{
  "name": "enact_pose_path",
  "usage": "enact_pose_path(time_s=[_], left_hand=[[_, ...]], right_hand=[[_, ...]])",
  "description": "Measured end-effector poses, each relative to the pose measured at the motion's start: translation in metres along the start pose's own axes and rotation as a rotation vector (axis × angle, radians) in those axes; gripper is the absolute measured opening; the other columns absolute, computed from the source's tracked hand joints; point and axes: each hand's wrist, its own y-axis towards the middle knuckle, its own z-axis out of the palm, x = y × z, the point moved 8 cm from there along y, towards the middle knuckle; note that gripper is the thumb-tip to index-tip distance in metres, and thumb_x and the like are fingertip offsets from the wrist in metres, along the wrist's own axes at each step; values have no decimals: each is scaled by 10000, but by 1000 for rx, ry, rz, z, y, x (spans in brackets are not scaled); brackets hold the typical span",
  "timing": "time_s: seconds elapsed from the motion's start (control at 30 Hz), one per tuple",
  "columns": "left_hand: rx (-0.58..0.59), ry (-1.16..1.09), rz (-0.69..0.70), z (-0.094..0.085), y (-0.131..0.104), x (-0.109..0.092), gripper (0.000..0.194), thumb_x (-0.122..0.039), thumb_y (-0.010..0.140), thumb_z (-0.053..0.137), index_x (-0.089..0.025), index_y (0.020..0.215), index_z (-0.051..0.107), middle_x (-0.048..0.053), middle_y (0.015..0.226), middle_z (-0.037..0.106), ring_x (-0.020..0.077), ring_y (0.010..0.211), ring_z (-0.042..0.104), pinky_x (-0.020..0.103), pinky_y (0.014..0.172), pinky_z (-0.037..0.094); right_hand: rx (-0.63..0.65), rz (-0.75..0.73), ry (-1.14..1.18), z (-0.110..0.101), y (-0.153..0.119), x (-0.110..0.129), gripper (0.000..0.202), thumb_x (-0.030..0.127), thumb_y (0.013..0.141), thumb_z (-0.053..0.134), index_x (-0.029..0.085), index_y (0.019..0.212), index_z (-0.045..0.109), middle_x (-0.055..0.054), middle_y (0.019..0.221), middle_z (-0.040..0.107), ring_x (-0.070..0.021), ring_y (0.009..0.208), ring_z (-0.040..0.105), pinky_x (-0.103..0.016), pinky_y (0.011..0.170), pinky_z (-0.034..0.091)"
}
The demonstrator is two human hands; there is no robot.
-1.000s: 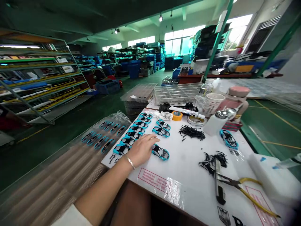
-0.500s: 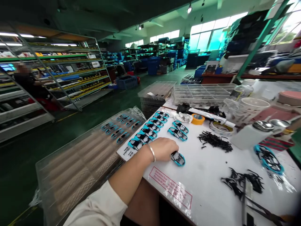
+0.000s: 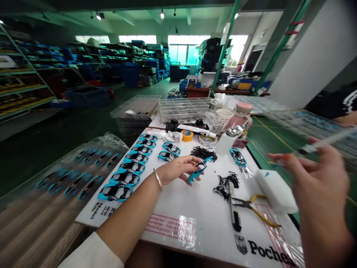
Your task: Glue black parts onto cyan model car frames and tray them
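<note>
My left hand pinches a small blue model car body between thumb and fingers, tilted on its side above the white table board. My right hand, blurred, is raised at the right with its fingers closed round a slim translucent syringe. More blue and black car bodies stand in a slanting row at the left. Two others lie just beyond my left hand. Behind the held body is a heap of small black parts.
Yellow-handled pliers, a knife, and a second black pile lie at the right, near a white foam block. Tape and a white bottle stand behind. A clear tray of car bodies is left; another person's arm shows far right.
My left hand has lifted the car body off the table and turned it. My right hand has come into view with the syringe. The view has swung right.
</note>
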Motion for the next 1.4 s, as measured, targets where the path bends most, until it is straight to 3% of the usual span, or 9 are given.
enact_pose_path(time_s=[0.13, 0.27, 0.33, 0.43, 0.53, 0.63, 0.7, 0.93, 1.4], left_hand=[[20, -305, -14, 5, 9, 24, 439, -373, 884, 513, -158, 1266, 508, 153, 1071, 646, 176, 805, 623, 243, 564, 508], [1, -216, -90, 5, 6, 41, 517, -373, 874, 582, -154, 1333, 490, 134, 1085, 637, 137, 787, 565, 236, 612, 506], [3, -76, -104, 7, 2, 40, 586, -369, 848, 624, -185, 1379, 458, 113, 1129, 623, 151, 837, 563, 258, 659, 512], [-51, 256, -76, 9, -2, 31, 661, -384, 797, 685, -266, 1402, 447, 63, 1191, 619, 192, 921, 579, 292, 734, 503], [-96, 548, -27, 14, -5, 22, 653, -471, 737, 736, -286, 1333, 541, 29, 1214, 636, 231, 1004, 591, 320, 854, 474], [-95, 639, -5, 22, -4, 22, 705, -547, 688, 752, -271, 1310, 569, 27, 1249, 630, 258, 1082, 582, 328, 936, 448], [-92, 633, -9, 26, -3, 25, 721, -563, 688, 745, -258, 1316, 564, 32, 1259, 627, 262, 1098, 582, 326, 940, 451], [-58, 544, -21, 34, 0, 35, 650, -483, 726, 744, -238, 1304, 575, 23, 1235, 644, 247, 1072, 605, 320, 925, 470], [-58, 453, -23, 33, -3, 32, 587, -464, 731, 747, -252, 1260, 608, 5, 1207, 660, 236, 1068, 617, 325, 937, 477]], right_hand=[[352, 23, 192, 73, -8, 25, 545, 303, 822, 695, 240, 1324, 490, -86, 767, 713, -238, 768, 690, -367, 721, 517], [576, 46, 397, 116, -33, 24, 228, 173, 799, 644, 201, 1024, 618, -72, 925, 700, -236, 939, 659, -351, 791, 509], [561, 67, 507, 118, -42, 17, 150, 84, 743, 613, 179, 859, 617, -63, 958, 672, -186, 897, 634, -294, 756, 489], [501, 96, 712, 107, -50, 16, 188, 95, 691, 610, 181, 855, 578, -51, 974, 616, -110, 694, 522, -241, 611, 411], [520, 148, 839, 100, -56, 25, 229, 366, 753, 662, 181, 801, 535, -50, 920, 562, -129, 680, 469, -260, 586, 373], [644, 192, 848, 102, -65, 35, 597, 732, 770, 548, 174, 592, 433, -23, 699, 501, -136, 595, 449, -280, 551, 347], [707, 217, 848, 103, -72, 38, 686, 800, 760, 484, 170, 514, 371, -8, 580, 453, -128, 521, 424, -288, 529, 325], [625, 196, 943, 95, -75, 37, 557, 596, 823, 598, 161, 535, 405, 13, 495, 418, -112, 486, 407, -281, 508, 317], [658, 161, 977, 91, -81, 34, 575, 536, 845, 598, 158, 524, 307, 41, 485, 287, -84, 461, 318, -260, 484, 303]])
